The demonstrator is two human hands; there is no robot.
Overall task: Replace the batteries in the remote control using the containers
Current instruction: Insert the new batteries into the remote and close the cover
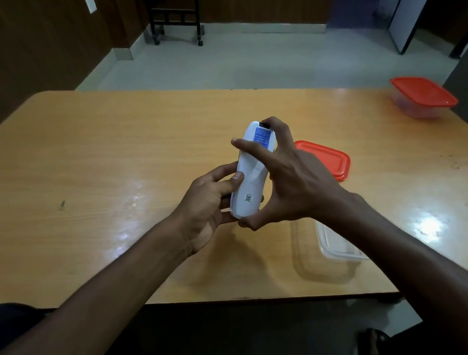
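A white remote control (pixel 251 185) is held back side up above the wooden table (pixel 71 173), showing a blue label and a small code sticker. My left hand (pixel 209 203) grips its lower left side, thumb on the back. My right hand (pixel 285 175) spans it from the right, with fingers curled over the top end, index finger across the back and thumb under the bottom end. An open clear container (pixel 335 245) sits near the front edge, partly hidden by my right forearm. Its red lid (pixel 334 162) lies behind my right hand. No batteries are visible.
A second clear container with a red lid on it (pixel 423 96) stands at the table's far right corner. The table's front edge runs just before my lap. A dark wheeled stand (pixel 175 16) is on the floor beyond the table.
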